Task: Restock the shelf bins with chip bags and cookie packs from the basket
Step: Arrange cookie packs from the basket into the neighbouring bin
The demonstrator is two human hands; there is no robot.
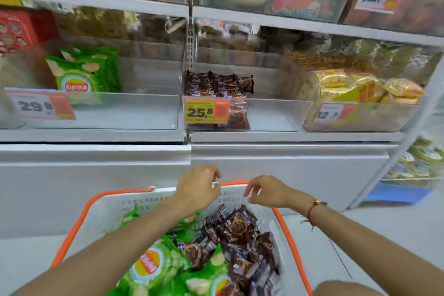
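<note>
A white basket with an orange rim [79, 218] stands on the floor below me. It holds green chip bags [153, 267] on the left and brown cookie packs [240, 230] on the right. My left hand [199, 187] and my right hand [264, 191] hover over the basket's far rim, fingers loosely curled, with nothing visible in them. On the shelf above, a clear bin [144, 113] holds a few green chip bags [84, 74] at its left end. The clear bin beside it [276, 113] holds brown cookie packs [216, 84] at its left end.
A third bin [360, 89] at the right is full of yellow packs. Orange price tags hang on the bin fronts. A red box [24, 29] sits at the far left. A side rack with round tins [418, 158] stands at the right, above a blue object [396, 192].
</note>
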